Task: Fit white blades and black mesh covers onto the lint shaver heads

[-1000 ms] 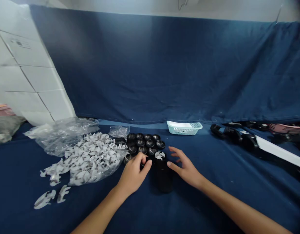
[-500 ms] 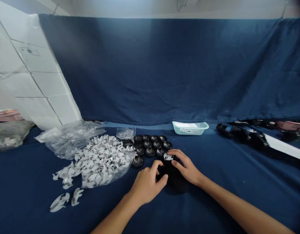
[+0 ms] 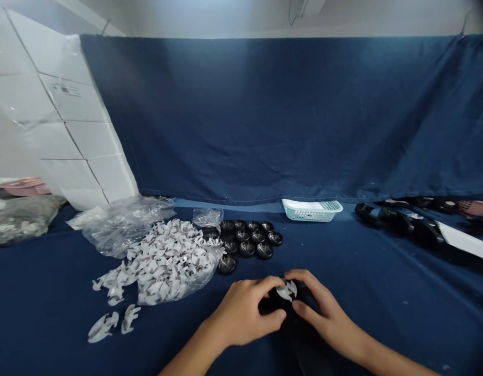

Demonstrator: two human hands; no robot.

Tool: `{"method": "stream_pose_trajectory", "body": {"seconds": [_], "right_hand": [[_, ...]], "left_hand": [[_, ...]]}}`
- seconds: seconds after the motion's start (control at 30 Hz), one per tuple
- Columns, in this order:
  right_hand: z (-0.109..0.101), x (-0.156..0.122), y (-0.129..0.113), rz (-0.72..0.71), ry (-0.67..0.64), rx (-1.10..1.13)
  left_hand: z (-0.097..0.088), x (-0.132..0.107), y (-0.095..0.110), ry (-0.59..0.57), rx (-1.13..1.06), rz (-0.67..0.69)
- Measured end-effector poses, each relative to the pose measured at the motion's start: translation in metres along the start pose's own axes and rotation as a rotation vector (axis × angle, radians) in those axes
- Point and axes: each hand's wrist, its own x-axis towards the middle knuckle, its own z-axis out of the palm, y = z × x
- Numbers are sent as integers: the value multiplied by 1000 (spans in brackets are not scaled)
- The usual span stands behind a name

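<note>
My left hand and my right hand are both wrapped around a black cylindrical part near the front of the table. A small white clip-shaped piece sits on top of that part, between my fingertips. Beyond my hands lies a cluster of several black round caps, open side up. To the left, a heap of white clip pieces spills out of a clear plastic bag.
Blue cloth covers the table and hangs behind it. A pale green basket stands at the back. Black parts and a white sheet lie far right. Two loose white pieces sit front left. White boxes are stacked at left.
Both hands closed on the black part with the white piece on it and drew it toward me, away from the cluster of caps. The camera view shifted a little.
</note>
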Motion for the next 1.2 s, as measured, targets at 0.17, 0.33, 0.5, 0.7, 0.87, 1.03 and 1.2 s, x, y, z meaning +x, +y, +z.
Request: {"method": "stream_pose_trajectory", "body": {"seconds": [0.17,0.33,0.5,0.7,0.87,1.03,1.2], "right_hand": [[-10,-23,-1,38,-68,23],[-11,-18,6,20,-89,46],[-14,-17,7,63,-110,86],[-18,-20,4,219,-193,97],[-15,-20,3,253,-215,118],[-11,-20,2,245,-204,139],[-10,-17,-4,200,-205,256]], "left_hand": [[2,-10,11,-70,52,61],[1,-8,10,-82,30,36],[0,-5,10,-76,18,-23],[-3,-4,13,-124,-13,-33],[-8,-3,8,-38,-229,8],[-3,-1,5,174,-507,16],[14,4,12,259,-682,25]]}}
